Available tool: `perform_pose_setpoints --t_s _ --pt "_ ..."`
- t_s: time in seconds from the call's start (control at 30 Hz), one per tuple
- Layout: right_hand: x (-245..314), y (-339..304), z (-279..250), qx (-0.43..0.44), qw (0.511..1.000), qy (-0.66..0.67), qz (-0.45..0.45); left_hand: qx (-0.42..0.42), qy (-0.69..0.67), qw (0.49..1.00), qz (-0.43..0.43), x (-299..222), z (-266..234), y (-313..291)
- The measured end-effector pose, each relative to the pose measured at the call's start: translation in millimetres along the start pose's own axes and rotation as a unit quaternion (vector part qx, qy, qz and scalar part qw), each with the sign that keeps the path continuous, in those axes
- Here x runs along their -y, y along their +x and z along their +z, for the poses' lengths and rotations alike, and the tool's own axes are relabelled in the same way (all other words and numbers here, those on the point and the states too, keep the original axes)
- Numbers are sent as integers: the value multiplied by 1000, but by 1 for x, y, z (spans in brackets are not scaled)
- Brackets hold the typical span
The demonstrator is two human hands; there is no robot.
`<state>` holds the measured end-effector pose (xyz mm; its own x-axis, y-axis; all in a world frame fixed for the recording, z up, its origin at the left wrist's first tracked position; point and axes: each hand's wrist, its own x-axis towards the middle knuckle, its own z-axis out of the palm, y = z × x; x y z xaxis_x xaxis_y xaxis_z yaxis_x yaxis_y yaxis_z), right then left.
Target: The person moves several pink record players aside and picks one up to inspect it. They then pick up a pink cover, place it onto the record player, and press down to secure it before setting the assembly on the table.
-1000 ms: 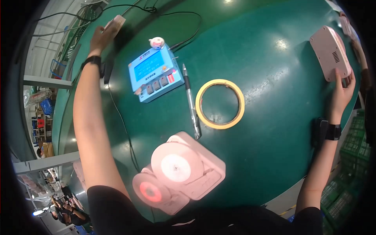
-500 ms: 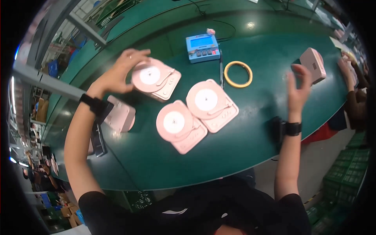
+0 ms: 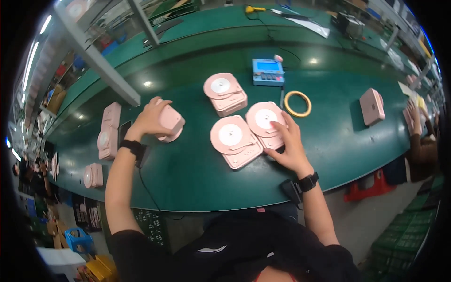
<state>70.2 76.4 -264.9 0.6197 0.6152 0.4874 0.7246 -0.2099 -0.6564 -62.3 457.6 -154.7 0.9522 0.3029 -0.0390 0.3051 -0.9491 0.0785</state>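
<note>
My left hand [image 3: 149, 117] is wrapped round a pink mini record player [image 3: 172, 121], which is tipped over so that its plain box side shows. Toward the middle, my right hand [image 3: 292, 143] has its fingers on the turntable and its thumb at the near edge of a second pink record player [image 3: 264, 116] with a white disc label. Touching that one on its left is another pink record player [image 3: 233, 141], lying face up. Farther back stands a third face-up record player [image 3: 225, 94], apart from both hands.
A blue device with a screen [image 3: 268, 73] stands at the back, near a yellow tape roll [image 3: 298, 104]. At far right is a pink player on its side [image 3: 371, 107], near another person's hands [image 3: 413, 112]. More pink players [image 3: 108, 141] lie left, beside a metal post [image 3: 110, 70].
The view has shifted. My left hand has left the back record player and taken hold of the tipped one. My right hand has come leftward from the right side onto a middle player.
</note>
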Motion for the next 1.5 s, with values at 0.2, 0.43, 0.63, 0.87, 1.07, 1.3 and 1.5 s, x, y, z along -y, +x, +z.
perform_pose_setpoints --t_s 0.2,0.43,0.63,0.87,1.07,1.3,1.5 --pt "0 -5 9 -46 999 -14 -16 -184 -399 898 23 48 31 15" --pt "0 -9 4 -45 999 -6 2 -255 -635 722 97 20 98 6" --pt "-1 -9 2 -37 999 -21 -7 -385 -487 770 -146 17 92 -8" --pt "-4 -9 8 -70 997 13 15 -215 -60 964 -143 -91 48 10" --pt "-6 -9 5 -83 996 35 -1 -108 122 973 165 -20 21 9" --pt "-5 -13 4 -82 993 77 26 -251 1 960 -125 -43 50 -10" --pt "-4 -9 2 -86 994 65 18 -272 -130 952 -45 -40 69 -7"
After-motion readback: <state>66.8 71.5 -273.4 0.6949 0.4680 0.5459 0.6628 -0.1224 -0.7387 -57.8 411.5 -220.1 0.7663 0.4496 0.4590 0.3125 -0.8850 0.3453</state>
